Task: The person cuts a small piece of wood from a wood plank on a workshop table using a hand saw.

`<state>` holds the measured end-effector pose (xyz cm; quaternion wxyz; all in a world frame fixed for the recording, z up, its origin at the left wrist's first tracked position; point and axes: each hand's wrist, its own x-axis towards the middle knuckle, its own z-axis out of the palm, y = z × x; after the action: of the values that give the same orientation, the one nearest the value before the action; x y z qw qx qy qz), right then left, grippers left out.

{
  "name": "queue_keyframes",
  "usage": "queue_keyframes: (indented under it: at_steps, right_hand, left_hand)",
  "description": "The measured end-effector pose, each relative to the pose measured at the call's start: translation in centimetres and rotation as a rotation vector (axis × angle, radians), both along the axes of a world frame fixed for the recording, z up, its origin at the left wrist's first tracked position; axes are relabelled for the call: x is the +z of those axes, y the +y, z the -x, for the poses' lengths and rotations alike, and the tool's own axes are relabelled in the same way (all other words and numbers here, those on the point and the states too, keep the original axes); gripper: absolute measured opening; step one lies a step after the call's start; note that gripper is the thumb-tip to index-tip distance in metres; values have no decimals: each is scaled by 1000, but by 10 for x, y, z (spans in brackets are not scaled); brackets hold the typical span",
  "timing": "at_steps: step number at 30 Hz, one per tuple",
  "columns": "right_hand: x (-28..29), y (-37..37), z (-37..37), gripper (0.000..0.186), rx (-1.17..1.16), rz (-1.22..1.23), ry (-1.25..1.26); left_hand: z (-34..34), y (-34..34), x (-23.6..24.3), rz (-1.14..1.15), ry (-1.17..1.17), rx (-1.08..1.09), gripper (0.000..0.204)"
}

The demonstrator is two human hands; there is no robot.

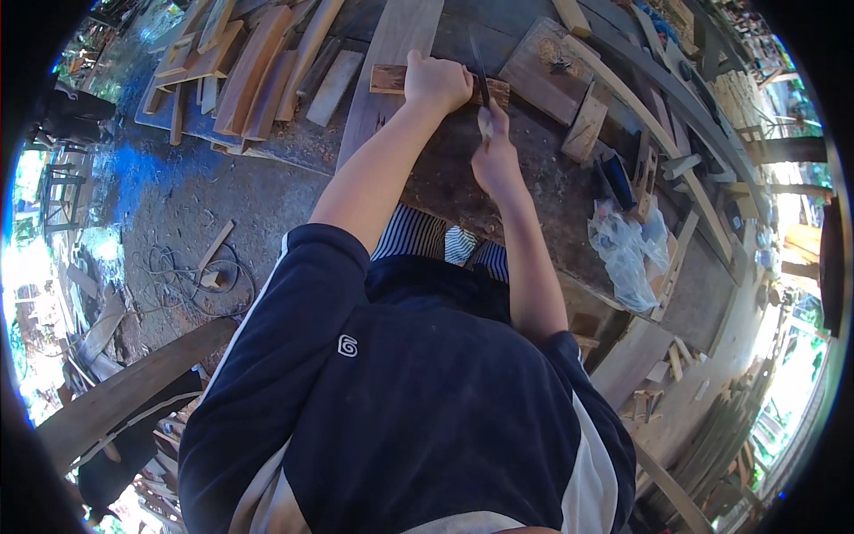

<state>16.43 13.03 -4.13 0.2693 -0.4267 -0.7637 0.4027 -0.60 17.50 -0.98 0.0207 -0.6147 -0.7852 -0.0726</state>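
Note:
A short reddish-brown piece of wood (387, 79) lies crosswise over a wide plank on the dark workbench (445, 178). My left hand (438, 83) is closed over its middle and presses it down. My right hand (495, 160) grips the handle of a long thin file-like tool (478, 67), whose dark narrow blade points away from me. That blade crosses the wood near its right end; whether it touches cannot be made out. Under the left hand, the wide pale-brown plank (405, 27) runs away toward the far edge of the view.
Cut boards (258, 76) are stacked at far left. On the right are a flat board (544, 71), a small block (585, 123), a wooden hand plane (645, 173), a crumpled clear plastic bag (627, 254) and long curved strips (640, 107). A cable (200, 276) lies coiled on the floor.

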Motion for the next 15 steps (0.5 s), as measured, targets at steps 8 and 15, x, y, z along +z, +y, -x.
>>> queue_keyframes:
  at_steps: [8, 15]
  right_hand:
    - [-4, -18, -2, 69, 45, -102, 57]
    - [34, -50, -21, 69, -29, 336, -128]
  left_hand:
    - [-2, 0, -1, 9, -16, 33, 45]
    - [1, -2, 1, 37, -6, 32, 47]
